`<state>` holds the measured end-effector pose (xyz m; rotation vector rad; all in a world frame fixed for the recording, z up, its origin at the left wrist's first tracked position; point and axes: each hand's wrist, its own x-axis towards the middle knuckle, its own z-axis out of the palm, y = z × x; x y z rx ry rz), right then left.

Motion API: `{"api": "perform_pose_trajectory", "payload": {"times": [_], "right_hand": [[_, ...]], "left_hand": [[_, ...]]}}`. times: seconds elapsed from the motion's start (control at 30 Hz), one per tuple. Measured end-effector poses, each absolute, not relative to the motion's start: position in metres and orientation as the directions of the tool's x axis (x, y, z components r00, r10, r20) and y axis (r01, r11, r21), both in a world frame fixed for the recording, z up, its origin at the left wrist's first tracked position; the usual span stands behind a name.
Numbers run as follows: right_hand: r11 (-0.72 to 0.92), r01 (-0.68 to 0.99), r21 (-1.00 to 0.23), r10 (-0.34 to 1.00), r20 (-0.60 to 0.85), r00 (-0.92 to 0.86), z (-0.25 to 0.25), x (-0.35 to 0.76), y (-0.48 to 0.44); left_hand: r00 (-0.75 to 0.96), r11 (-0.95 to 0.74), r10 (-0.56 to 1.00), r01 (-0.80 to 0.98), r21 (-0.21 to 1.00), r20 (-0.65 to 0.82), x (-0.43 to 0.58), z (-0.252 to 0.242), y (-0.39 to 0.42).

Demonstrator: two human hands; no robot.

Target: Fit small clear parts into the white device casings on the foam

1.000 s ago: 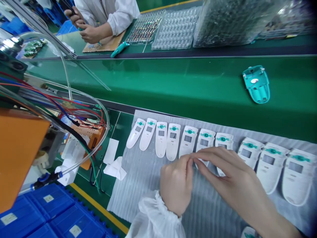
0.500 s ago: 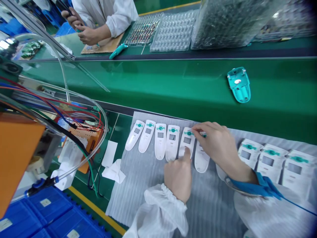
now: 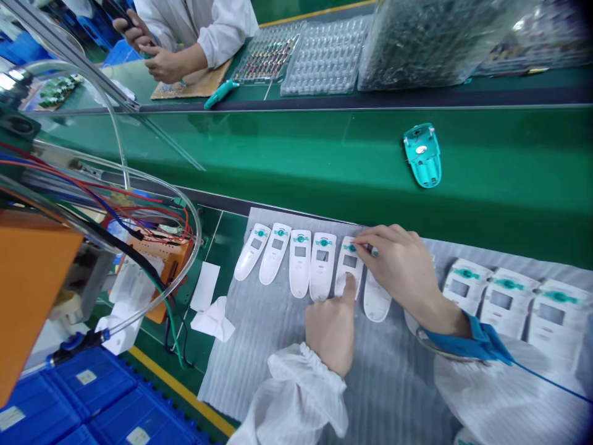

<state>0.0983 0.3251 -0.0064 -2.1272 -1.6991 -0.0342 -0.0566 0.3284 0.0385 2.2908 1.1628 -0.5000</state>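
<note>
Our right hand (image 3: 401,266) rests on the top end of a white handheld device (image 3: 347,272), fingers loosely curved, with the fingertips (image 3: 364,238) over its teal label; we cannot tell whether they pinch anything. Our left hand (image 3: 331,334) sits just below, its fingers curled and its extended index finger (image 3: 348,290) touching the lower part of the same device. We see nothing held in that hand.

This device lies fifth from the left in a row of similar units on a ribbed white foam sheet (image 3: 250,364). Another device (image 3: 377,303) lies just to its right, partly under our right hand, and three more units (image 3: 507,303) lie farther right. A blue wrist strap (image 3: 467,337) circles our right wrist.

Beyond the sheet, an open teal casing (image 3: 421,154) lies on a green conveyor belt (image 3: 301,154). Across the belt, a co-worker's hands (image 3: 162,65) work above a brown mat (image 3: 194,86), near a teal pen-shaped tool (image 3: 221,94) and clear blister trays (image 3: 327,55) on the far surface (image 3: 532,80). To our left are an orange panel (image 3: 28,296), coloured wires (image 3: 139,210) and blue bins (image 3: 139,420).
</note>
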Motion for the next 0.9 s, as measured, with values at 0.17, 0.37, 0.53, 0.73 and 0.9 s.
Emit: {"api": "perform_pose_trajectory", "payload": {"times": [0.17, 0.37, 0.53, 0.73, 0.9], "right_hand": [[-0.097, 0.972, -0.214, 0.933, 0.321, 0.163, -0.001, 0.095, 0.319], [-0.150, 0.761, -0.632, 0.888, 0.252, 0.384, 0.019, 0.093, 0.318], [-0.132, 0.346, -0.929, 0.894, 0.040, 0.447, 0.058, 0.080, 0.322], [-0.217, 0.304, -0.928, 0.915, -0.085, 0.394, 0.084, 0.069, 0.317], [-0.253, 0.465, -0.848, 0.912, -0.048, 0.408, 0.090, 0.062, 0.309]], "left_hand": [[0.553, -0.465, 0.612, 0.830, 0.308, -0.566, -0.056, 0.041, 0.332], [0.622, -0.392, 0.623, 0.773, 0.498, -0.474, -0.064, 0.039, 0.329], [0.725, -0.208, 0.660, 0.430, 0.879, -0.198, -0.074, 0.071, 0.304], [0.832, -0.500, 0.545, 0.222, 0.837, 0.105, -0.064, 0.111, 0.280], [0.866, -0.630, 0.497, 0.318, 0.709, 0.053, -0.049, 0.115, 0.255]]}}
